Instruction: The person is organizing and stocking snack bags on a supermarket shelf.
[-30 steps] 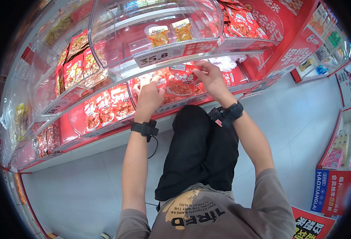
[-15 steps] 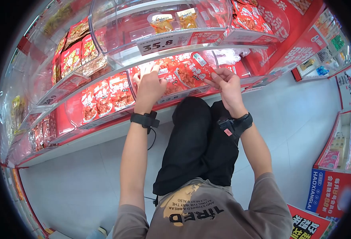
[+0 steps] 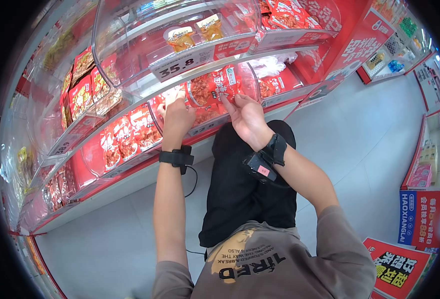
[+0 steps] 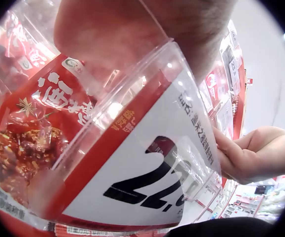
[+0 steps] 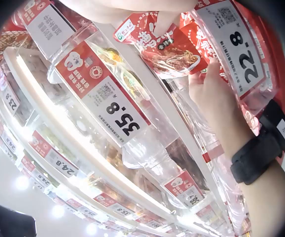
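Note:
My right hand (image 3: 247,119) pinches the near corner of a red food packet (image 3: 214,88) with a dish pictured on its front. That packet (image 5: 164,49) is held tilted above the low clear bin, under the right hand (image 5: 132,5) in the right wrist view. My left hand (image 3: 177,117) reaches over the bin's front panel, its fingers among the red packets to the left. In the left wrist view the left hand (image 4: 137,34) is a blurred shape behind the 22.8 price tag (image 4: 137,182). I cannot tell whether its partly hidden fingers grip a packet.
Above the hands is a clear bin with a 35.8 price tag (image 3: 176,67) and two small packets on its front. More red packets (image 3: 130,137) fill the bin to the left. White crumpled plastic (image 3: 270,66) lies at the right. My knees (image 3: 250,149) are close to the shelf.
The right hand has moved left with the packet, first shifting its grip from the top edge to the near corner. The left hand has stayed at the bin. The view has shifted slightly.

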Demonstrator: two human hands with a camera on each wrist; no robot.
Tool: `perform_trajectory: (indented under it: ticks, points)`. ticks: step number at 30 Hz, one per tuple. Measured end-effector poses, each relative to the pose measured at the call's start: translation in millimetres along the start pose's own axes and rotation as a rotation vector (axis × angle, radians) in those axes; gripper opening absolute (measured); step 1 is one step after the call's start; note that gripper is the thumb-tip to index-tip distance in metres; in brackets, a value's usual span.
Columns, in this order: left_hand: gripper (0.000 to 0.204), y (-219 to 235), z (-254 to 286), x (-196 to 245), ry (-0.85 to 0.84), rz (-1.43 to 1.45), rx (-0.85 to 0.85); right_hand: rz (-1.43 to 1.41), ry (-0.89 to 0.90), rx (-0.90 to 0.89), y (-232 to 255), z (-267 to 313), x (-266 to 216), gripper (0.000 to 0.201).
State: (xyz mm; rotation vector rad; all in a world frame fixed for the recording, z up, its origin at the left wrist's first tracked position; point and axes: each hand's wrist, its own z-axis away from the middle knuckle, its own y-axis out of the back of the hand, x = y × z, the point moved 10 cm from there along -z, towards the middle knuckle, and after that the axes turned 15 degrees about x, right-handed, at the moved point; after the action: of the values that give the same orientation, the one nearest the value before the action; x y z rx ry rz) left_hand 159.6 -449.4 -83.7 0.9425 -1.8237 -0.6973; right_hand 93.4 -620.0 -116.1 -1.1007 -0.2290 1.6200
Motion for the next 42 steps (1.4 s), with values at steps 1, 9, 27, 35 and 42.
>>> perform_trajectory:
  ticks: [1, 9, 27, 35, 42]
  points:
    - [0.035, -4, 0, -5, 0.016, -0.025, -0.031, 0.014, 0.002, 0.009, -2, 0, 1, 0.010]
    - [0.037, -1, 1, -3, -0.055, 0.017, 0.081, 0.113, 0.025, 0.039, 20, 23, -24, 0.012]
    - [0.034, 2, 1, 1, -0.041, 0.031, 0.057, 0.647, 0.266, -0.430, -91, -47, -8, 0.016]
    - [0.035, 2, 1, 2, -0.072, 0.024, 0.066, 0.823, 0.202, -0.138, -86, -80, -5, 0.025]
    - [0.034, 3, 2, 3, -0.117, -0.064, 0.097, 1.251, 0.652, -0.281, -104, -108, -10, 0.017]
